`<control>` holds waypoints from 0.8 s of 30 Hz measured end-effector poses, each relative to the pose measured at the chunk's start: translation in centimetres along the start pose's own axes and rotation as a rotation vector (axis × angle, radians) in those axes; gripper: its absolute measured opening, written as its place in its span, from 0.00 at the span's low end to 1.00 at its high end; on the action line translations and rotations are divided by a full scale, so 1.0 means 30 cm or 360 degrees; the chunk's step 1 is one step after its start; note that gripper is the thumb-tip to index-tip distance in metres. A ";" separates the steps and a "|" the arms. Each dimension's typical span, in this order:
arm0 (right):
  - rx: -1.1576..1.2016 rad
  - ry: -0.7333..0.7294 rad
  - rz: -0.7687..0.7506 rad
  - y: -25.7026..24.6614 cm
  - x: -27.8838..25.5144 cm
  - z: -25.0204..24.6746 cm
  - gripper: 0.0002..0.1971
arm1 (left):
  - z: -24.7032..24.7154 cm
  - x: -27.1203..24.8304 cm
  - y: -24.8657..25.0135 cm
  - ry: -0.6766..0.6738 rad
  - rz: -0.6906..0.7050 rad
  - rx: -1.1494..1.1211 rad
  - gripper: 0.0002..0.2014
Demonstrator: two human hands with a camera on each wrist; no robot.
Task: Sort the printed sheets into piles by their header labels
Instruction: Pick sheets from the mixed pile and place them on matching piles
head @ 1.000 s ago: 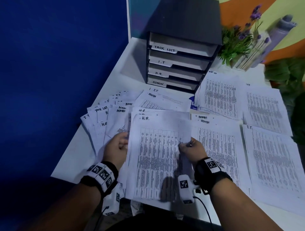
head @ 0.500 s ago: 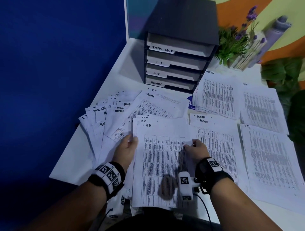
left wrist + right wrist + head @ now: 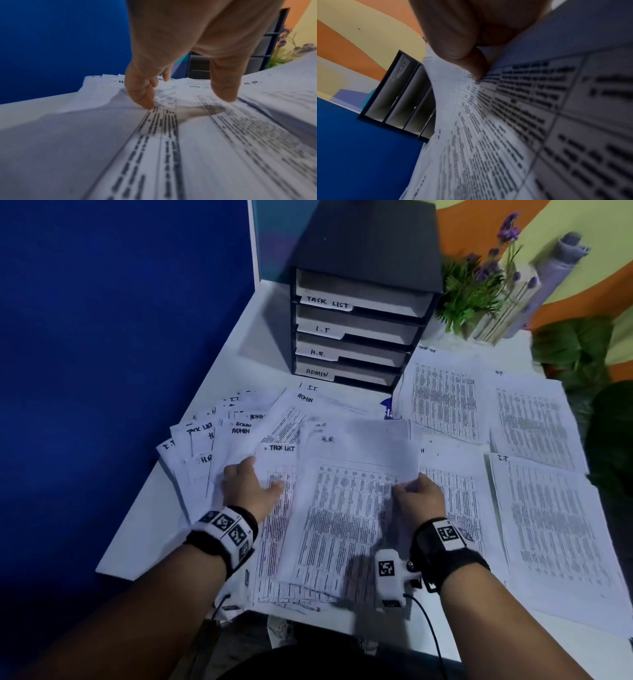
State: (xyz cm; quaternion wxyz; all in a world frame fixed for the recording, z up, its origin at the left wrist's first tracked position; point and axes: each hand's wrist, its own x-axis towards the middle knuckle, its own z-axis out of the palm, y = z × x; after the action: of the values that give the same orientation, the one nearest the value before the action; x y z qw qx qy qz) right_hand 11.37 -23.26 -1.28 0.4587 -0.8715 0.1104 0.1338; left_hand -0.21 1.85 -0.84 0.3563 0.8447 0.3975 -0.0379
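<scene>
My right hand (image 3: pixel 416 494) pinches the right edge of a printed sheet headed H.R. (image 3: pixel 342 508) and holds it raised over the desk; the pinch on that H.R. sheet (image 3: pixel 462 108) shows close up in the right wrist view. My left hand (image 3: pixel 248 487) lies open, fingers spread, pressing on a sheet headed TASK LIST (image 3: pixel 277 474) in the unsorted fan (image 3: pixel 219 440). In the left wrist view the fingertips (image 3: pixel 145 102) touch the paper. To the right lie sorted piles: TASK LIST (image 3: pixel 442 395), H.R. (image 3: pixel 534 419), I.T. (image 3: pixel 555 525) and one partly covered (image 3: pixel 455 501).
A black drawer unit (image 3: pixel 359 337) labelled TASK LIST, I.T., H.R., ADMIN stands at the back of the white desk (image 3: pixel 147 529). A potted plant (image 3: pixel 479 292) sits to its right. A blue partition (image 3: pixel 120 320) borders the desk's left side.
My right hand has lifted the H.R. sheet up and to the right, uncovering a TASK LIST sheet beneath. My left hand let go of the sheet's edge and now rests flat on the stack.
</scene>
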 end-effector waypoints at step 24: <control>0.0060 -0.0218 0.0178 0.083 -0.056 -0.012 0.11 | 0.100 -0.093 0.082 -0.0108 -0.0150 -0.0424 0.40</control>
State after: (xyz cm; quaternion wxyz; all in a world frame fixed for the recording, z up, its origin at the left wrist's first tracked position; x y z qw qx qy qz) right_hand 9.05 -24.82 -2.45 0.4733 -0.8440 0.1297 0.2164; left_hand 0.26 -2.92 -0.68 0.4763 0.7686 0.4260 -0.0300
